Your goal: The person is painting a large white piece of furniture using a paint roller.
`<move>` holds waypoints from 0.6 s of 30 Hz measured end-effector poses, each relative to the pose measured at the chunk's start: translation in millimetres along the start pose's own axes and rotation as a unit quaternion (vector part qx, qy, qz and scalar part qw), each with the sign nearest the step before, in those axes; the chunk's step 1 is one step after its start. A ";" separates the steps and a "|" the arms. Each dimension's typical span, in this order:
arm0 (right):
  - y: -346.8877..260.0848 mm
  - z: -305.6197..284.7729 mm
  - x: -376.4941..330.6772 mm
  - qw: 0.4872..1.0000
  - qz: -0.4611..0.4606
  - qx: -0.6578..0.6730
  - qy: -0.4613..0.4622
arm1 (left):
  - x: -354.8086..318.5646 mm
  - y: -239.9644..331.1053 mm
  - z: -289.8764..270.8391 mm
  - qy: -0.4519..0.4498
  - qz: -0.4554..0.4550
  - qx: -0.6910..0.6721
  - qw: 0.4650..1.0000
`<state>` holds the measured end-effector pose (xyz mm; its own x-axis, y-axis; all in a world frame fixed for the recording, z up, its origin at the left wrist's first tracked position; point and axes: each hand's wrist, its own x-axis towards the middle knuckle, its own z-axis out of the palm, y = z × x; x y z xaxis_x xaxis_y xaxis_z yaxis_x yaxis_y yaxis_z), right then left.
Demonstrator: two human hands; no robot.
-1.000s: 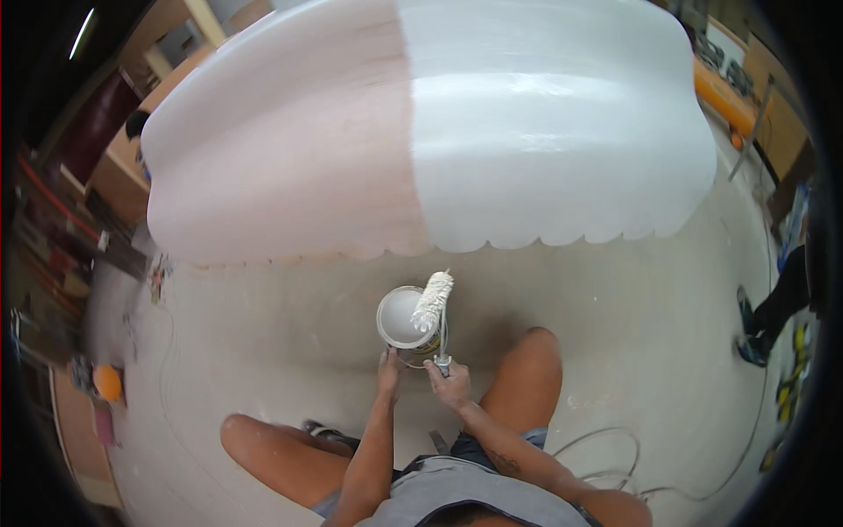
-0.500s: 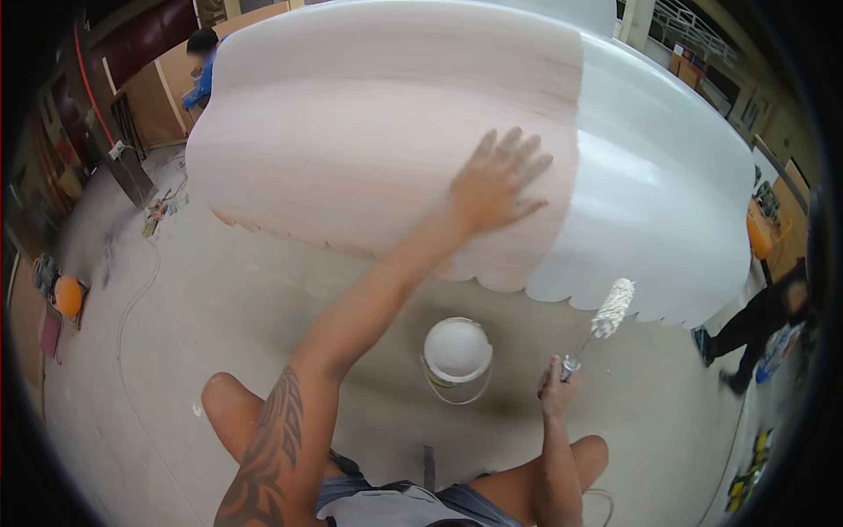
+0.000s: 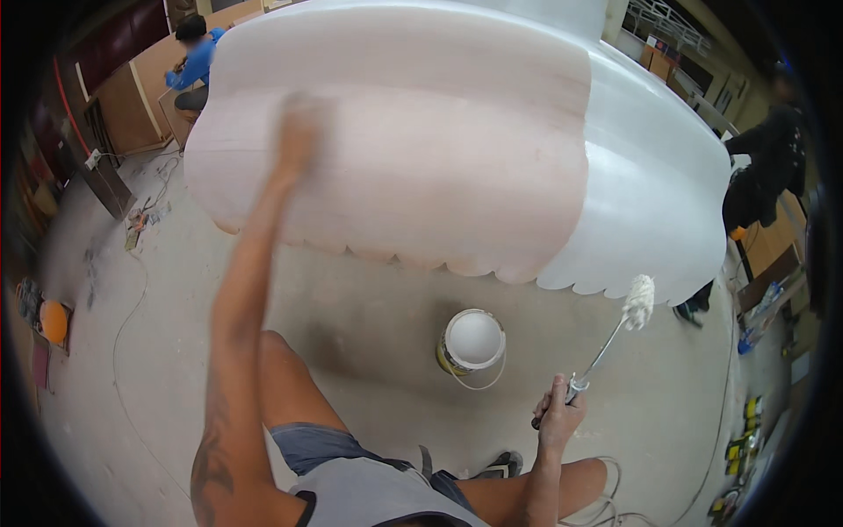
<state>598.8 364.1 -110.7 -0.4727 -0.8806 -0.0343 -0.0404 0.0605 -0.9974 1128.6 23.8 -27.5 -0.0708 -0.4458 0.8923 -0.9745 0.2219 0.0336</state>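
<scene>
A large curved panel [image 3: 421, 176] with a scalloped lower edge fills the space ahead of me. Most of it is dull and pinkish; its right part is glossy white. My left hand [image 3: 303, 140] is at the upper left of the pinkish part, arm outstretched; motion smears its fingers, so whether it touches the surface is unclear. Low on the right, my right hand [image 3: 559, 420] is wrapped round the handle of a paint roller [image 3: 638, 303]. Its white, loaded cover points up, near the panel's lower right edge. A bucket [image 3: 450, 358] of white paint stands on the floor between them.
A person in blue [image 3: 195, 61] sits beyond the panel's left end. Another in dark clothes [image 3: 768, 158] stands at its right end. Cables [image 3: 606, 505] lie on the floor by my right leg, and an orange round object [image 3: 55, 322] sits far left.
My left hand has swept left across the pinkish area, from near the white boundary. My right hand keeps hold of the roller, now slightly lower. The person in dark clothes stands more into view.
</scene>
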 end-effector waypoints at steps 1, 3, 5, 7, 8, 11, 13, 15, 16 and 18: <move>-3.8 2.2 -3.3 1.000 -0.012 0.004 0.023 | 25.9 68.2 42.3 -0.029 0.131 -0.011 0.991; -6.7 2.4 -12.8 0.999 -0.015 0.027 0.044 | 63.2 237.9 77.5 -0.054 0.176 -0.159 0.970; -13.7 25.7 -19.5 0.997 -0.021 0.063 0.031 | 69.2 310.8 80.1 -0.115 0.250 -0.197 0.941; -29.9 38.6 -29.0 0.993 0.024 0.102 0.061 | 69.2 345.0 73.4 -0.185 0.239 -0.189 0.934; -33.6 42.3 -29.4 0.993 0.017 0.102 0.048 | 78.7 324.4 71.9 -0.179 0.232 -0.179 0.939; -26.5 30.2 -48.3 0.994 0.048 0.071 0.068 | 86.2 266.2 74.8 -0.248 0.154 -0.188 0.938; -28.9 30.9 -59.7 0.995 0.062 0.063 0.056 | 63.5 142.5 51.5 -0.200 0.116 -0.138 0.963; -29.6 27.0 -69.8 0.995 0.071 0.042 0.054 | 11.2 4.4 3.8 -0.132 0.018 -0.039 0.990; -30.2 26.9 -71.4 0.996 0.065 0.045 0.043 | -25.9 -93.1 -31.7 -0.153 0.036 0.138 0.978; -27.4 39.4 -76.6 0.994 0.084 0.075 -0.006 | -78.6 -281.5 -143.3 0.010 -0.331 0.194 0.923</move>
<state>670.8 411.4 -83.3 -0.4509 -0.8698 -0.2003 0.1708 0.1362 -0.9758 1439.1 120.6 -42.5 0.5679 -0.3549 0.7426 -0.8061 -0.4221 0.4147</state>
